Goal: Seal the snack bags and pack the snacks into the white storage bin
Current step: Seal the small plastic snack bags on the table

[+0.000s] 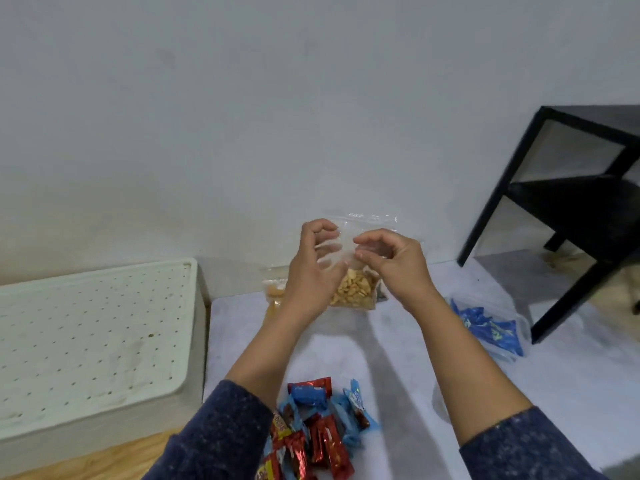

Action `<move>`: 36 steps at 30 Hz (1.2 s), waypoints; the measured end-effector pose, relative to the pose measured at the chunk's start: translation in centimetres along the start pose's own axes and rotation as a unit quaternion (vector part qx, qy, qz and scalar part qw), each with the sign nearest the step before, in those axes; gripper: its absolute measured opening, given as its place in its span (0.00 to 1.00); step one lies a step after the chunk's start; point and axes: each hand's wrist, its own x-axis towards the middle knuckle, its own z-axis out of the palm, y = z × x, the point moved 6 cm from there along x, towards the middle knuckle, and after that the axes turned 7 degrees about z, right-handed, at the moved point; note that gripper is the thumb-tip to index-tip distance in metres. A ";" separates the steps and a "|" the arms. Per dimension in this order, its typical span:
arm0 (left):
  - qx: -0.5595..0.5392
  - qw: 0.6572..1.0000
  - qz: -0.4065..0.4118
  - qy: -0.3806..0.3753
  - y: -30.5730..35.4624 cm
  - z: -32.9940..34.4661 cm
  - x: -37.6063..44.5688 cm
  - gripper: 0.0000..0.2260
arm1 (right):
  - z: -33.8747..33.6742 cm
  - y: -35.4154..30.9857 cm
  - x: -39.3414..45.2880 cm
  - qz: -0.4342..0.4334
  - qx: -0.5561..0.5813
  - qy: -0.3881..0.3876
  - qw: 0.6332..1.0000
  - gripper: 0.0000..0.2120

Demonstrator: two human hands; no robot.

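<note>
A clear zip bag of yellow-brown snacks (353, 289) is held up in front of me above the grey mat. My left hand (315, 268) grips its left side, and my right hand (394, 261) pinches the clear upper part from the right. The bag's zip strip shows above my fingers. The white storage bin (100, 341) stands at the left with its perforated lid on. A second clear bag of orange snacks (273, 292) lies partly hidden behind my left wrist.
A pile of red and blue wrapped candy bars (311, 434) lies near me between my forearms. A clear bag of blue packets (491, 330) lies at the right. A black side table (568, 209) stands at the right. A white wall is close behind.
</note>
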 end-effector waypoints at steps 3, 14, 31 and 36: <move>0.087 0.993 0.015 -0.075 -2.4 3.1 0.3 0.18 | -2.2 2.9 0.7 0.034 -0.015 0.004 0.999 0.14; 0.214 0.965 -0.071 -0.132 -15.5 17.8 5.4 0.23 | -11.8 17.9 8.9 0.136 -0.161 -0.002 0.978 0.14; 0.325 0.915 -0.155 -0.182 -22.5 22.9 9.2 0.28 | -14.4 25.0 16.0 0.155 -0.310 -0.039 0.937 0.23; 0.412 0.873 -0.153 -0.212 -20.2 19.9 9.4 0.27 | -13.5 22.6 14.4 0.154 -0.408 -0.041 0.899 0.32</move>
